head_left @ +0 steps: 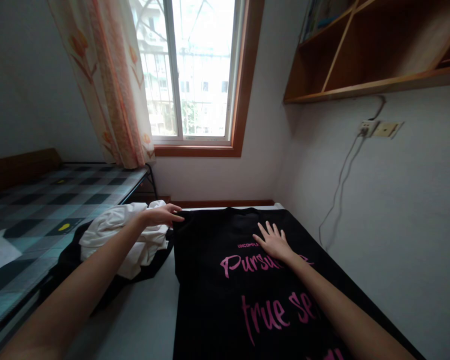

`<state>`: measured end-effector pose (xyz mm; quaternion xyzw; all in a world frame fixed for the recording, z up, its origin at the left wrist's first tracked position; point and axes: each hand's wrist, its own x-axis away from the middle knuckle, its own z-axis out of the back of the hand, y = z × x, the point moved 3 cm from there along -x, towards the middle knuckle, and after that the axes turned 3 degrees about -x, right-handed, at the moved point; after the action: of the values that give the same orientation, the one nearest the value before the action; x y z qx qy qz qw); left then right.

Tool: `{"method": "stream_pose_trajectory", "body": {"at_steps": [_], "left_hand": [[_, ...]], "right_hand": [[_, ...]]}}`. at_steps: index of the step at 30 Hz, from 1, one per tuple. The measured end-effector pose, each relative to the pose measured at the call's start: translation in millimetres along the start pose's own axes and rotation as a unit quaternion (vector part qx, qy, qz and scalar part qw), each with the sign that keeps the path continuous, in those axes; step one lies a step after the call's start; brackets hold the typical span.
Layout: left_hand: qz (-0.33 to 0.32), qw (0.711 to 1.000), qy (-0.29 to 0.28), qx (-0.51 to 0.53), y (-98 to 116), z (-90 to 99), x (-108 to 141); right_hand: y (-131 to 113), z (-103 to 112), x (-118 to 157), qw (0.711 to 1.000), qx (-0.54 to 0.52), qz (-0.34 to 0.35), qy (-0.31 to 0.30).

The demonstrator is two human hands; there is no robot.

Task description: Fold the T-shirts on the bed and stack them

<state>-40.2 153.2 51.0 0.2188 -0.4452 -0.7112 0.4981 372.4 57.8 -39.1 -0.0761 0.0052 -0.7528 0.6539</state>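
A black T-shirt point(210, 300) with pink lettering lies spread over a white table point(142, 310). Its far left corner is pinched between the thumb and fingers of my left hand point(162, 216). My right hand point(273, 242) rests flat on the shirt's upper part, fingers spread, covering some of the letters. Just left of the shirt, near my left forearm, sits a crumpled heap of white cloth point(108, 227) with black cloth point(73, 250) under and around it.
A bed with a checked cover point(78, 187) stands on the left, a white sheet of paper point(0, 252) on it. A curtain point(108, 85) hangs beside the window ahead. On the right are a wall shelf point(345, 92), a socket point(367, 127) and a dangling cable point(335, 200).
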Motion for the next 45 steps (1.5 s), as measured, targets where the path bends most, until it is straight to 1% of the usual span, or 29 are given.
{"method": "stream_pose_trajectory", "body": {"at_steps": [2, 3, 4, 5, 7, 9, 11, 12, 14, 15, 17, 18, 19, 20, 21, 23, 26, 28, 31, 34, 36, 38, 42, 45], "left_hand": [[-0.037, 0.994, -0.015, 0.101, 5.6, 5.0, 6.5], [-0.045, 0.991, -0.015, 0.122, 6.1, 5.9, 7.2], [-0.048, 0.992, 0.004, 0.117, 4.7, 6.1, 6.1], [-0.039, 0.995, 0.026, 0.085, 1.6, 5.0, 3.8], [-0.012, 0.997, 0.074, -0.024, -7.3, -1.1, -2.6], [0.000, 0.983, 0.109, -0.147, -15.4, -11.1, -8.0], [-0.027, 0.960, 0.125, -0.250, -19.0, -23.2, -9.8], [-0.050, 0.947, 0.125, -0.291, -19.1, -29.7, -9.2], [-0.096, 0.925, 0.101, -0.354, -16.9, -43.7, -5.8], [-0.114, 0.916, 0.077, -0.376, -15.0, -51.1, -3.6], [-0.127, 0.906, 0.022, -0.403, -10.9, -65.8, 0.5], [-0.124, 0.903, 0.002, -0.411, -8.8, -72.6, 1.9], [-0.113, 0.902, -0.007, -0.417, -6.9, -78.5, 2.7], [-0.098, 0.900, -0.003, -0.424, -5.3, -83.3, 2.6], [-0.082, 0.898, 0.014, -0.432, -4.1, -87.1, 1.8], [-0.053, 0.890, 0.067, -0.448, -2.7, -91.9, -1.7], [-0.026, 0.878, 0.132, -0.460, -3.2, -94.9, -11.2], [-0.008, 0.871, 0.152, -0.467, -3.9, -95.5, -20.3], [0.004, 0.862, 0.158, -0.482, -2.3, -97.7, -36.7], [-0.001, 0.869, 0.151, -0.471, 1.8, -102.1, -54.1], [0.011, 0.884, 0.139, -0.446, 3.6, -104.6, -64.5], [0.031, 0.898, 0.128, -0.420, 4.4, -105.6, -73.1], [0.056, 0.909, 0.125, -0.394, 3.9, -103.4, -84.3], [0.058, 0.915, 0.119, -0.382, 2.6, -101.3, -87.0]], "right_hand": [[2.2, 0.8, -1.3, 1.000, 0.007, 0.005, 0.006], [3.0, 1.0, -2.7, 1.000, 0.008, 0.008, 0.009], [3.6, 0.9, -4.5, 1.000, 0.009, 0.008, 0.010], [4.1, 0.6, -6.8, 1.000, 0.008, 0.006, 0.009], [4.7, 0.0, -11.8, 1.000, 0.005, -0.004, 0.008], [4.8, -0.2, -16.4, 1.000, 0.004, -0.013, 0.010], [4.2, -0.1, -19.4, 1.000, 0.004, -0.014, 0.016], [3.9, 0.0, -20.2, 1.000, 0.004, -0.014, 0.018], [3.5, 0.2, -20.4, 1.000, 0.004, -0.011, 0.024], [3.4, 0.4, -20.2, 1.000, 0.004, -0.010, 0.027], [3.3, 0.4, -19.5, 0.999, 0.004, -0.010, 0.030], [3.3, 0.3, -19.2, 0.999, 0.003, -0.011, 0.031], [3.3, 0.1, -19.0, 0.999, 0.003, -0.011, 0.032], [3.2, -0.3, -18.8, 0.999, 0.002, -0.012, 0.033], [3.0, -0.9, -18.6, 0.999, 0.002, -0.012, 0.034], [2.8, -2.5, -18.4, 0.999, -0.002, -0.013, 0.039], [4.6, -3.1, -20.6, 0.998, -0.017, -0.011, 0.060], [8.8, 0.5, -25.8, 0.995, -0.037, -0.005, 0.088], [22.3, 13.4, -41.4, 0.989, -0.065, -0.017, 0.135], [40.1, 29.0, -63.0, 0.985, -0.055, -0.053, 0.155], [49.7, 37.0, -77.0, 0.986, -0.032, -0.065, 0.148], [55.9, 41.6, -88.6, 0.989, -0.013, -0.069, 0.127], [59.7, 44.2, -101.6, 0.992, 0.011, -0.073, 0.099], [59.1, 46.2, -104.8, 0.988, 0.009, -0.094, 0.120]]}}
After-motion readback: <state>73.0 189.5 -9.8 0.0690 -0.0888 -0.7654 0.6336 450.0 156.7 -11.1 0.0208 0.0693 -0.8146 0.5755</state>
